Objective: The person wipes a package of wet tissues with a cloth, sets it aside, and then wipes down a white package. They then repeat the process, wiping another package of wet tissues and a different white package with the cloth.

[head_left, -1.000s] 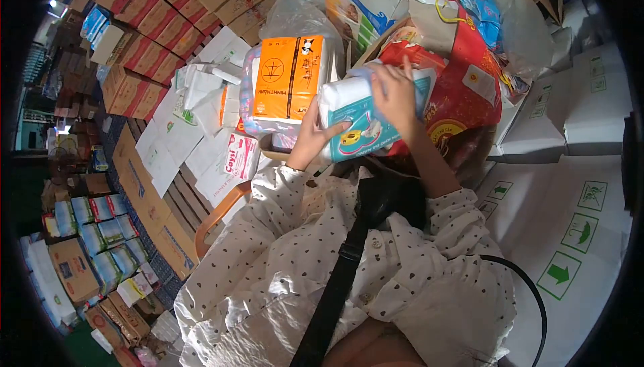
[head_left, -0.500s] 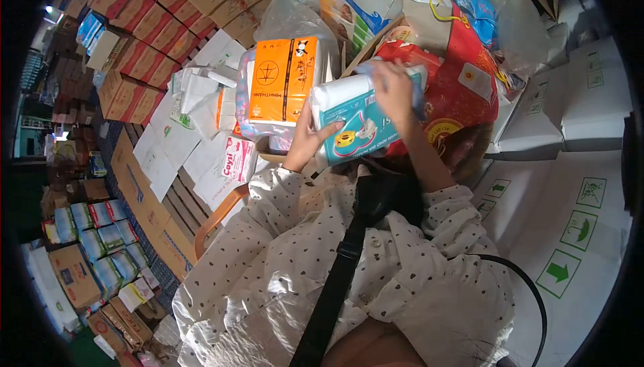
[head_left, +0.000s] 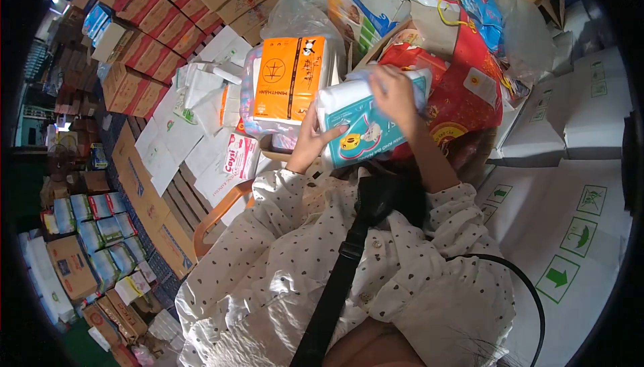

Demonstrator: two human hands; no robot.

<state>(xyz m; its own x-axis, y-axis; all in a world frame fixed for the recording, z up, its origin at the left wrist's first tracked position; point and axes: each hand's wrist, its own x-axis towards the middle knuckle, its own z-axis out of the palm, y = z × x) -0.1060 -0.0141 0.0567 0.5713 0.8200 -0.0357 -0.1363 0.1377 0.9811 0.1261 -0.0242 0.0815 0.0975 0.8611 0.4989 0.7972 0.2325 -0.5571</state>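
Observation:
A teal-and-white pack of dry tissues [head_left: 349, 113] with a yellow cartoon figure is tilted in front of my chest. My left hand [head_left: 312, 140] grips its left end, thumb on the printed front. Over the upper right of the pack, my right hand [head_left: 397, 97] presses a crumpled pale-blue cloth [head_left: 420, 99] against the wrapper; its fingers are bent and slightly blurred. Just left of the pack lies an orange Minh Thanh tissue pack [head_left: 290, 79], on top of a clear bag of goods. A pink-and-white Caysi pack [head_left: 239, 156] sits lower left.
A red printed bag [head_left: 463, 109] stands beyond my right hand, near an open cardboard box [head_left: 365, 62]. White cartons [head_left: 543, 233] line the right side. Brown-and-red cartons [head_left: 157, 22] are stacked at upper left, and a wooden chair arm [head_left: 213, 219] is beside my left elbow.
My right hand and the cloth have shifted slightly down and left over the pack. My left hand keeps its hold; the whole view has moved a little.

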